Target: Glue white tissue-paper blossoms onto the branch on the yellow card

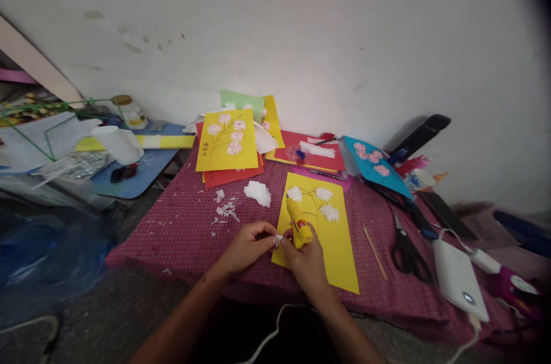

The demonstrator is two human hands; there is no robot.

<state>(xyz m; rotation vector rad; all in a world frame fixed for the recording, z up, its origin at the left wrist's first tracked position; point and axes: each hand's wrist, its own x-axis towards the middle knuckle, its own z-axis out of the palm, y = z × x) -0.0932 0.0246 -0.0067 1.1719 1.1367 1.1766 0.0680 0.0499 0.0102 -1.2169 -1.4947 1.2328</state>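
Observation:
My left hand (253, 246) pinches a small piece of white paper (279, 239) between thumb and fingertips. A yellow hot glue gun (298, 220) is gripped in my right hand (307, 263), its nozzle pointing away from me. The fingertips of that hand also meet the paper piece. Both hands are over the left part of a yellow sheet (340, 255), which carries drawn dark stems and three white paper blossoms (329, 213). To the left lie a torn white paper sheet (257, 193) and several white scraps (227, 210) on the red checked cloth (172, 237).
Finished flower pictures (227, 140) are stacked at the back left. On the right are a wooden stick (374, 252), black scissors (408, 255), a white power bank (460, 278) with cables, and a blue flower picture (374, 160). A blue table (150, 171) adjoins on the left.

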